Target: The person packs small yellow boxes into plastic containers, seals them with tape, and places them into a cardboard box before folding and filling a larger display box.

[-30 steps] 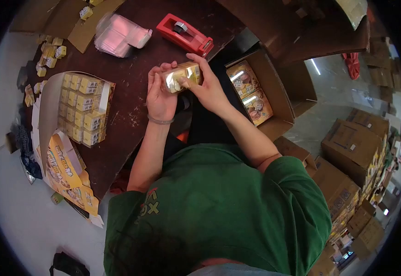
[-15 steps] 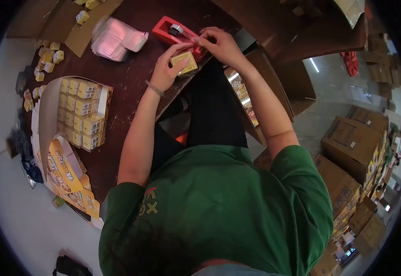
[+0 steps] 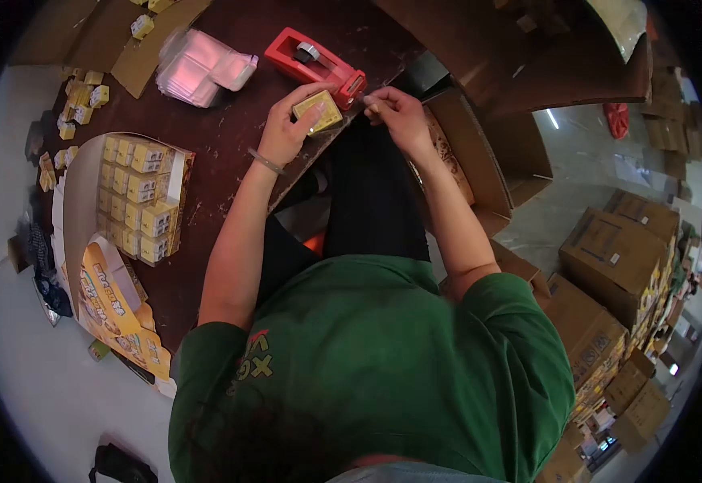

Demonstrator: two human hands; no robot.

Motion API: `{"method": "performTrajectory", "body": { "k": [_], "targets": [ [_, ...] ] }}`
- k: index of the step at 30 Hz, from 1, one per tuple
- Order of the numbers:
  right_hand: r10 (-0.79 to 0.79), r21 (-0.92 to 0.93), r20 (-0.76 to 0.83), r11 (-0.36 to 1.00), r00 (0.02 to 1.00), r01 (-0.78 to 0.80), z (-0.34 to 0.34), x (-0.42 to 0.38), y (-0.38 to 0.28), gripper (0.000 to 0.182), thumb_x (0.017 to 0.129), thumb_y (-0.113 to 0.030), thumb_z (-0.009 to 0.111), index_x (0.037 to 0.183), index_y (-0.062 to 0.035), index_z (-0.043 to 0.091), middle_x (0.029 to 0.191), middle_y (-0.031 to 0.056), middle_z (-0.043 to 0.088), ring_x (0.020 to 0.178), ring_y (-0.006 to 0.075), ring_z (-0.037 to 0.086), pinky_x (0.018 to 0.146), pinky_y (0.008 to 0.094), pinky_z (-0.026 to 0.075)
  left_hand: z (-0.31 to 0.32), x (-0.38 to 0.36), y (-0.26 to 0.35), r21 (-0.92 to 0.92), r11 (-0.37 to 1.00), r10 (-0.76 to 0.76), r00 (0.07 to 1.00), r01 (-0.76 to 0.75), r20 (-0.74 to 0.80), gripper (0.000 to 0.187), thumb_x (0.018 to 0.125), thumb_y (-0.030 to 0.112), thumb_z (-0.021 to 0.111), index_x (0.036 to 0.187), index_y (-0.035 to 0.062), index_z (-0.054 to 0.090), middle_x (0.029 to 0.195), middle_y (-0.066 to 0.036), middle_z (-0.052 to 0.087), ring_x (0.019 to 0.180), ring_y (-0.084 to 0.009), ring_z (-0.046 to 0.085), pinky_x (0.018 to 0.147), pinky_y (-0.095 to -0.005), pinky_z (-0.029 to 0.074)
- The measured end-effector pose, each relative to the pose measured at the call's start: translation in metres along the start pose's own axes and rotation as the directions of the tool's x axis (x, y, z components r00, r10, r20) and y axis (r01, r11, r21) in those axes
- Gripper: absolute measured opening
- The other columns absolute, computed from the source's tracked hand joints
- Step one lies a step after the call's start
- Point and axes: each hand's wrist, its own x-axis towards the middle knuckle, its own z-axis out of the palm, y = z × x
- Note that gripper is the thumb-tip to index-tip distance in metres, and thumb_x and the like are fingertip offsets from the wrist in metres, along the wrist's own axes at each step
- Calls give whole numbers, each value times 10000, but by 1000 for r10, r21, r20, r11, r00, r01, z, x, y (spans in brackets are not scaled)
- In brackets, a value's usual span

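Note:
My left hand (image 3: 288, 129) is closed around a small yellow box (image 3: 319, 113), holding it just above the table's edge. Right behind that box lies a red tape dispenser (image 3: 302, 60) with a roll of tape on its hub. My right hand (image 3: 399, 117) is to the right of the dispenser's cutter end, apart from it, with thumb and fingers pinched together. Whatever is between those fingertips is too small to make out. Beyond my left hand lies a stack of clear plastic sleeves (image 3: 206, 68) with a pinkish sheen.
On the left of the dark table (image 3: 226, 149), an open display carton (image 3: 186, 173) holds rows of small yellow-and-white boxes. Several loose small boxes (image 3: 84, 101) lie behind it. An open cardboard box (image 3: 479, 149) stands beside my right forearm, and large cartons (image 3: 612, 249) are stacked at the right.
My right hand has moved right and toward me, away from the dispenser's cutter end. My left hand still holds the yellow box, tilted a little differently.

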Motion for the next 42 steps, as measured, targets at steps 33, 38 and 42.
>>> {"method": "performTrajectory", "body": {
  "k": [33, 38, 42],
  "targets": [
    [-533, 4, 800, 464, 276, 886, 260, 33, -73, 531, 829, -121, 723, 1313, -56, 515, 1306, 141, 537, 1065, 343, 607, 879, 402, 516, -73, -200, 41, 417, 867, 171, 623, 272, -763, 578, 899, 113, 622, 1404, -28, 379, 1360, -215, 487, 1235, -323, 510, 1037, -387, 409],
    [-436, -64, 861, 414, 260, 908, 276, 36, -70, 528, 806, -93, 722, 1302, -84, 541, 1297, 136, 539, 1045, 347, 613, 870, 406, 523, -85, -180, 10, 164, 966, -16, 681, 199, -732, 799, 922, 104, 601, 1537, 0, 101, 1527, -226, 298, 1417, -310, 320, 1146, -386, 273],
    [-428, 12, 897, 281, 114, 960, 279, 35, -81, 574, 730, -66, 739, 1279, -122, 580, 1298, 91, 564, 1127, 317, 570, 927, 404, 491, -92, -166, 31, -74, 997, -33, 714, -27, -700, 799, 931, 34, 556, 1549, 23, 49, 1512, -192, 321, 1397, -256, 338, 1141, -357, 257]
  ]
}}
